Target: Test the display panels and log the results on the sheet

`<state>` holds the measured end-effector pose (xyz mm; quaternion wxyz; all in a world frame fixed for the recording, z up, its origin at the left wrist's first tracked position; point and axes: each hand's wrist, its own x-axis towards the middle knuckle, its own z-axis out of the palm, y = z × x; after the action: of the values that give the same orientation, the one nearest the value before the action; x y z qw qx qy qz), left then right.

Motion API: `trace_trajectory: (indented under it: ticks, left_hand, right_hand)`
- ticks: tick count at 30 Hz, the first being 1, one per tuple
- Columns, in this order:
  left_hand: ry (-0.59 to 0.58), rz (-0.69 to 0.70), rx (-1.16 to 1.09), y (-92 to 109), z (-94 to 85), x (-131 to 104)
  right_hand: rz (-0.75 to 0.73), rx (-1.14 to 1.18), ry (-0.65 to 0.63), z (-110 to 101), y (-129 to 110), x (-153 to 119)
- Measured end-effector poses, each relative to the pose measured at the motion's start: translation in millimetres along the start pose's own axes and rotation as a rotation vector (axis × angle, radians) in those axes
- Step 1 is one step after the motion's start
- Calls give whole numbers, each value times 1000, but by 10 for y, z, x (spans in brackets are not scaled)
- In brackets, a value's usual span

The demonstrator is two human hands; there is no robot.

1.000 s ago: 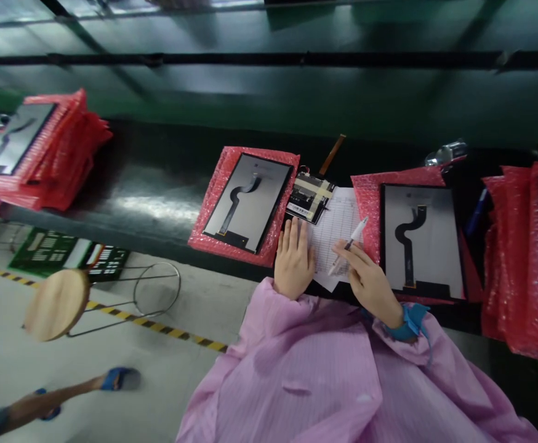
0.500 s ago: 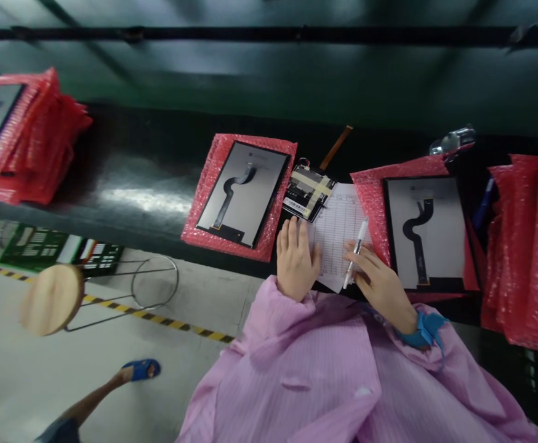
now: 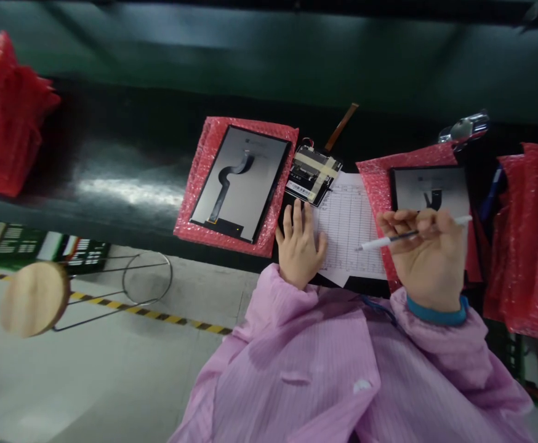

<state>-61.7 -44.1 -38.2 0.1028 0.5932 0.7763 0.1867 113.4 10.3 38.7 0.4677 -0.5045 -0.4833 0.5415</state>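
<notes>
Printed form [image 3: 349, 227] on dark bench [image 3: 112, 135]; wooden stool [image 3: 36, 298] on pale floor [image 3: 149, 381].

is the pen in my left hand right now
No, the pen is held in your right hand, while your left hand lies flat with its fingers spread.

No wording, number or brand was legible. The ruled sheet [image 3: 348, 224] bore rows and columns too small to read; the white label [image 3: 298, 188] on the taped module [image 3: 316, 170] carried dark marks, unreadable. A faint marking [image 3: 255, 142] near the upper edge of the left display panel [image 3: 258, 187] was undecipherable.
</notes>
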Motion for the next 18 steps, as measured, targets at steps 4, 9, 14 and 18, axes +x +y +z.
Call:
trace_trajectory:
  ticks: [4,9,14,18]
  left_hand:
    - [-2,15,-6,-17,-23,-19]
    - [21,34,-30,-34,-31,-43]
    - [38,64,-30,-41,-51,-58]
    - [98,105,-45,-52,-70,-64]
  right_hand:
    - [97,109,-13,57,-6,287]
    - [180,172,-57,61,46,402]
    - [267,224,-96,78,70,519]
    - [349,435,-132,187,150,637]
